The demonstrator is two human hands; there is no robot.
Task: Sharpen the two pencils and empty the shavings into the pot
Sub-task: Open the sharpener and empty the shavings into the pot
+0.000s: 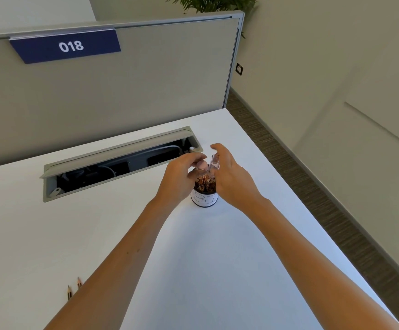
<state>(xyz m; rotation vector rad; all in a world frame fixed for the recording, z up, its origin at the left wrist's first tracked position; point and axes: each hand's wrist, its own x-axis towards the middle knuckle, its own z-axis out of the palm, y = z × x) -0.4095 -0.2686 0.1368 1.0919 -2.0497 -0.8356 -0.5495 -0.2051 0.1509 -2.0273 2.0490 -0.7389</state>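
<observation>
Head-camera view, looking down a white desk (217, 270): both hands met over a small pot (204, 198) with a handwritten paper label, already heaped with brown pencil shavings (205, 183). The right hand (231, 179) pinched a clear plastic piece (214, 164) — seemingly the sharpener's shavings case — tilted over the pot's mouth, thumb and forefinger closed on it. The left hand (182, 177) curled its fingers around something pinkish (202, 165) just beside the clear piece; whether that was the sharpener's other half or a fingertip could not be told. The two pencils (73, 288) lay side by side near the desk's near-left edge, points showing, well apart from the pot, which suggested the sharpening was done and the emptying was under way.

To do this step well, the case's mouth ought to stay directly above the pot's opening, low and close, since the pot looked nearly full and loose curls could spill onto the desk. A gentle tap or shake — not a hard flick — would likely clear what clung inside. Behind the hands, an open cable tray (112, 167) gaped in the desk, a place stray shavings could fall.
</observation>
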